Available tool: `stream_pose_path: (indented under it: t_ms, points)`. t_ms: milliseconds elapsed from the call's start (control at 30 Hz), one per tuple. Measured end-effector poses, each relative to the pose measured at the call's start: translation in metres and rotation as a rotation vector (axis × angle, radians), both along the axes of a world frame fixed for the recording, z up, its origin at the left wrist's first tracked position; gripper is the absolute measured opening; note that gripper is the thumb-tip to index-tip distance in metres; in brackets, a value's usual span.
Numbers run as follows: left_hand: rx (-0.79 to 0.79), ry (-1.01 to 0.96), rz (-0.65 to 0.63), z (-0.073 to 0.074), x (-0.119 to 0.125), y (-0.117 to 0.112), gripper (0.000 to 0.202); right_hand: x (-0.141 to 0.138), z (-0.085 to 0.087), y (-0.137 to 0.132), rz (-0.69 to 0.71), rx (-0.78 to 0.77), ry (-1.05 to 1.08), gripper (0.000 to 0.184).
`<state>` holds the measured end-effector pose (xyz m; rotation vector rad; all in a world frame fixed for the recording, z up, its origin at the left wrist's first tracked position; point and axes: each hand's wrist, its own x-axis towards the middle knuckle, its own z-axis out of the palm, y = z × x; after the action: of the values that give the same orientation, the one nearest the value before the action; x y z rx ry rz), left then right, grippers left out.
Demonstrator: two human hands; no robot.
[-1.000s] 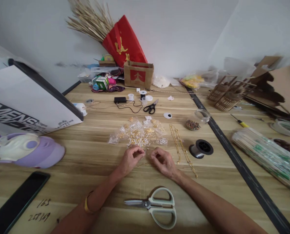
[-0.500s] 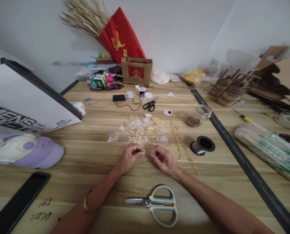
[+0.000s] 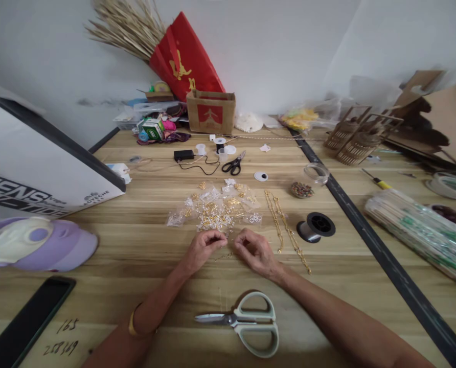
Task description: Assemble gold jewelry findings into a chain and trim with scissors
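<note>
My left hand (image 3: 205,250) is pinched, thumb against fingertips, over the table just in front of a pile of small gold and clear beads (image 3: 214,217). Facing it, my right hand (image 3: 255,251) is also closed in a pinch. What lies between the fingertips of either hand is too small to make out. A short thin gold chain piece (image 3: 224,256) shows on the wood between the hands. Right of my right hand lie gold bead chains (image 3: 277,220) and a spool of clear line (image 3: 315,227). White-handled scissors (image 3: 243,322) rest between my forearms.
Black scissors (image 3: 233,164), a black adapter (image 3: 184,155) and a jar of coloured beads (image 3: 301,189) stand behind the pile. On the left are a purple cap (image 3: 59,244) and a phone (image 3: 28,319). A plastic-wrapped bundle of sticks (image 3: 415,230) lies to the right.
The view has shifted slightly, so the scene sits a little further left. Both hands keep nearly the same pinched pose.
</note>
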<state>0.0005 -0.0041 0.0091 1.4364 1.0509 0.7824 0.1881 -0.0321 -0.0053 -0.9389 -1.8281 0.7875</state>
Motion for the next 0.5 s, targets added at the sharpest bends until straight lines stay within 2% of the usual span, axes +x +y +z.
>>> stream_pose_path:
  t_ms: [500]
  points:
    - [0.0, 0.006, -0.025, 0.003, 0.0004, -0.0036, 0.012, -0.0009, 0.0006, -0.0008, -0.004, -0.062, -0.017, 0.012]
